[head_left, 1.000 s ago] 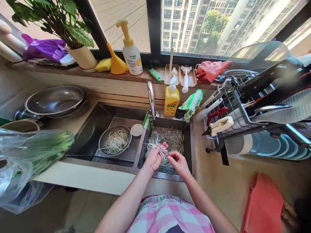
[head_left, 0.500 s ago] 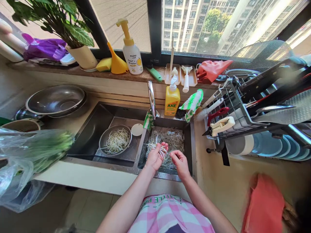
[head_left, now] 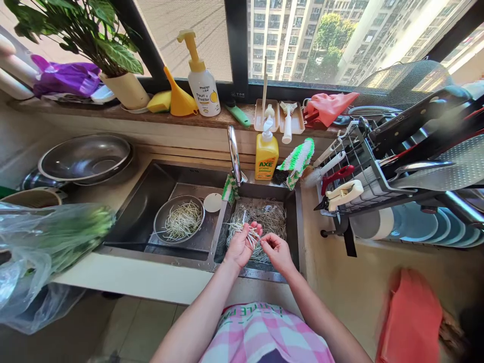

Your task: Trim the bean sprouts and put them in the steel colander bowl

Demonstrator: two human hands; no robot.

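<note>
Over the right sink basin (head_left: pixel 295 227), my left hand (head_left: pixel 242 246) is turned palm up, its fingers curled round a bunch of white bean sprouts (head_left: pixel 239 233). My right hand (head_left: pixel 278 251) is close beside it on the right, thumb and forefinger pinched at the ends of the sprouts; what exactly the pinch holds is too small to tell. Below both hands, many thin sprouts (head_left: pixel 274 219) lie in water in the basin. A round metal strainer (head_left: pixel 156 222) with more white sprouts sits in the left basin (head_left: pixel 138 206), beside a small white disc (head_left: pixel 213 202).
A faucet (head_left: pixel 234 156) and a yellow AXE bottle (head_left: pixel 266 159) stand behind the basins. Bagged greens (head_left: pixel 79 232) lie at the left, near stacked pans (head_left: pixel 86 159). A dish rack (head_left: pixel 374 176) with utensils stands at the right, and a red cloth (head_left: pixel 412 317) is lower right.
My right hand has moved slightly left, so its pinched fingertips are now at the sprouts in my left hand. My left hand has stayed nearly in place. The view has shifted slightly.
</note>
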